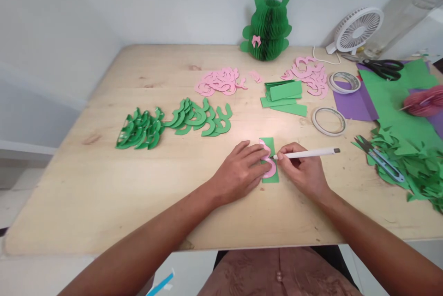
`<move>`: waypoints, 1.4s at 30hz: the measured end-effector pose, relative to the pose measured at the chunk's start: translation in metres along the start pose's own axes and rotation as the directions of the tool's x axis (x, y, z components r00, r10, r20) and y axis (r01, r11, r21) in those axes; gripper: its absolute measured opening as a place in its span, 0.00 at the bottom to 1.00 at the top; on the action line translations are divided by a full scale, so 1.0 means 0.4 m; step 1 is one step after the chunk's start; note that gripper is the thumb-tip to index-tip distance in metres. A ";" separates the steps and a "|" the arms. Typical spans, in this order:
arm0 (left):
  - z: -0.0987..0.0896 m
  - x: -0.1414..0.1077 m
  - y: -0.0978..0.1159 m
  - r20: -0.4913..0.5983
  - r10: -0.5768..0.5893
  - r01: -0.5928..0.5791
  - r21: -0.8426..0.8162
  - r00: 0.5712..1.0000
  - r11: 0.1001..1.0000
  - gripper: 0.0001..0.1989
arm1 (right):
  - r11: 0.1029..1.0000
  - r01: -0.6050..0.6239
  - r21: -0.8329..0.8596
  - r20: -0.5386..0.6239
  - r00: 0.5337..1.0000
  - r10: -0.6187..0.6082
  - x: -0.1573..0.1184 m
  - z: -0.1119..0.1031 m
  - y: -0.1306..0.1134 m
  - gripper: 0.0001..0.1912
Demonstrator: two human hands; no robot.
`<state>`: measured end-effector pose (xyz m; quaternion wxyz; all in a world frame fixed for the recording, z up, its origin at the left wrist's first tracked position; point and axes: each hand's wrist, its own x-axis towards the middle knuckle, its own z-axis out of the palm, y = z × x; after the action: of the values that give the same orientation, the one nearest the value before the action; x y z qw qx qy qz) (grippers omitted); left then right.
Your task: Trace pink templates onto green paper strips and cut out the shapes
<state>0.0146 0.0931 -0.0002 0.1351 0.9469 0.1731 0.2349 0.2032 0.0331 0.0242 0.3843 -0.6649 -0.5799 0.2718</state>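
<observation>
A green paper strip (272, 179) lies upright on the wooden table near its front edge, with a curved pink paper shape (270, 169) on top. My left hand (240, 172) rests flat from the left, fingers spread over the pink shape and pressing it on the strip. From the right, my right hand (302, 167) grips a white pen (313, 152). The pen's tip touches the edge of the pink shape around its middle notch. Fingers of my left hand cover part of the pink shape's left side.
Green curved cutouts (199, 118) lie left, pink cutouts (221, 81) and green strips (285, 93) behind. Tape rolls (328, 121), blue scissors (380, 160), green scraps (411, 162) and black scissors (384, 69) are right. A green paper figure (270, 31) and white fan (359, 31) stand at the back.
</observation>
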 end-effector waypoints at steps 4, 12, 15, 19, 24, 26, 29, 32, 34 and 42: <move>-0.001 0.001 0.001 0.001 -0.003 0.003 -0.001 1.000 1.000 0.12 | 1.000 -0.009 -0.010 -0.007 1.000 0.009 0.000 0.000 -0.002 0.06; -0.002 0.001 0.001 0.005 0.002 -0.002 0.001 1.000 1.000 0.12 | 1.000 -0.005 -0.014 0.007 1.000 0.005 0.002 0.000 -0.004 0.06; -0.002 0.001 0.001 -0.001 0.002 -0.002 0.004 1.000 1.000 0.12 | 1.000 -0.003 -0.020 0.005 1.000 0.003 0.001 0.001 -0.002 0.06; -0.001 0.000 0.000 0.003 0.002 -0.002 0.006 1.000 1.000 0.12 | 1.000 0.007 -0.022 0.002 1.000 -0.007 0.000 0.000 -0.002 0.06; 0.000 -0.001 -0.001 0.007 0.000 0.000 0.000 1.000 1.000 0.12 | 1.000 0.002 -0.023 -0.005 1.000 -0.003 0.000 -0.002 -0.005 0.06; 0.000 -0.001 -0.001 0.000 0.003 -0.003 -0.001 1.000 1.000 0.12 | 1.000 0.002 -0.025 -0.006 1.000 -0.003 0.000 -0.002 -0.006 0.06; -0.001 0.000 0.000 -0.003 0.003 -0.003 -0.001 1.000 1.000 0.12 | 1.000 -0.001 -0.032 -0.001 1.000 0.001 -0.001 -0.002 -0.004 0.05; -0.002 0.001 0.001 0.002 -0.001 0.001 0.001 1.000 1.000 0.12 | 0.999 0.005 -0.044 -0.002 1.000 -0.005 -0.004 -0.002 -0.001 0.06; -0.003 0.001 0.001 0.002 0.001 -0.001 0.001 1.000 1.000 0.11 | 0.999 0.014 -0.051 -0.005 1.000 -0.014 -0.005 -0.002 -0.001 0.06; -0.001 0.000 -0.001 0.014 -0.001 0.001 0.001 1.000 1.000 0.12 | 0.998 0.001 -0.063 -0.015 1.000 -0.002 -0.005 -0.004 -0.006 0.05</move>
<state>0.0142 0.0934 0.0001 0.1359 0.9484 0.1730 0.2283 0.2026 0.0307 0.0270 0.3678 -0.6781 -0.5858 0.2483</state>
